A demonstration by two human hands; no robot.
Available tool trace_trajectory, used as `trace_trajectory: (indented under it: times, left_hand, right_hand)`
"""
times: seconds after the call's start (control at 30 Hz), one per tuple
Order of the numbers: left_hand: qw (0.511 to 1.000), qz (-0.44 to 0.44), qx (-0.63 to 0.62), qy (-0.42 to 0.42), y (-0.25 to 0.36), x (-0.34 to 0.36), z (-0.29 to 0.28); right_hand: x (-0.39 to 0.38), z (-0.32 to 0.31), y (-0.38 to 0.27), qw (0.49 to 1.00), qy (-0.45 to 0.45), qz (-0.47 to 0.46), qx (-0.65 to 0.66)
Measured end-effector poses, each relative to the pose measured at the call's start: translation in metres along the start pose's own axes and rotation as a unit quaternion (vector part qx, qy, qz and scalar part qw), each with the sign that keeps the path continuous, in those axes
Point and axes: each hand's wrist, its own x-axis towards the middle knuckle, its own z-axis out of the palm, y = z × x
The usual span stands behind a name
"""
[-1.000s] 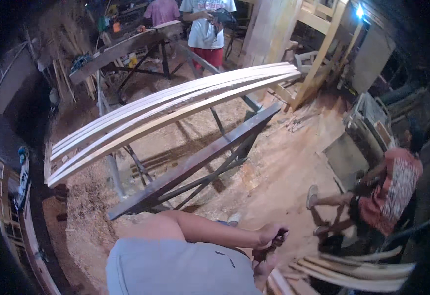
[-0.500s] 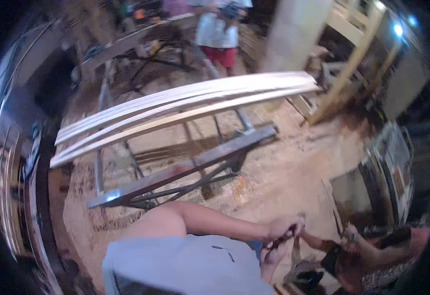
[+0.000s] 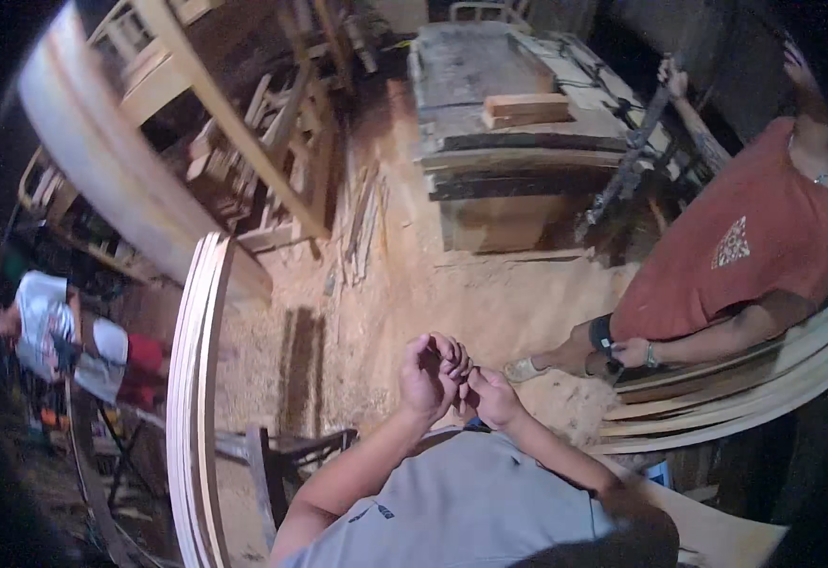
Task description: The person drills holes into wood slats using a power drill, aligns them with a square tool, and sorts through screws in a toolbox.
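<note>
In front of my grey shirt my two hands meet, above a floor covered with sawdust (image 3: pixel 404 303). My left hand (image 3: pixel 427 381) is raised with its fingers curled over toward the other hand. Against it lies my right hand (image 3: pixel 495 398), closed, its fingertips touching those of the left. Dark marks show on the fingers. Whatever may be between them is too small or hidden to make out. Both hands are well apart from the long pale boards (image 3: pixel 189 407) at the left.
A bulky machine table (image 3: pixel 475 71) with a wood block (image 3: pixel 525 108) stands ahead. A person in a red shirt (image 3: pixel 717 265) is at the right beside stacked planks (image 3: pixel 707 417). Another person (image 3: pixel 46 308) is far left. Thin wood strips (image 3: pixel 365 222) lie near a timber frame (image 3: pixel 224 123).
My view has swung to the right: the boards and trestle have shifted to the left side, and the machine table has come into sight. My hands stay together, now nearer the middle.
</note>
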Motion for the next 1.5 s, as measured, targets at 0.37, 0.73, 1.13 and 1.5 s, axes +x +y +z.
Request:
trace_trajectory:
  times: [0.37,0.73,1.13,1.5]
  left_hand:
    - [0.987,-0.118,-0.007,-0.105,-0.004,0.182,0.065]
    - [0.878,0.037,0.469,-0.088,0.057,0.417,0.097]
    - [0.489,0.248,0.804,-0.230,0.077,0.635,0.092]
    - [0.519,0.140,0.814,-0.221,0.083,0.632,0.081]
  right_hand:
    - [0.092,-0.040,-0.120,0.978,0.176,-0.114,-0.005]
    - [0.194,-0.084,-0.189,0.912,0.372,-0.130,-0.114]
    - [0.277,-0.072,-0.231,0.844,0.503,-0.158,-0.097]
    - [0.316,-0.075,-0.252,0.825,0.527,-0.128,-0.160]
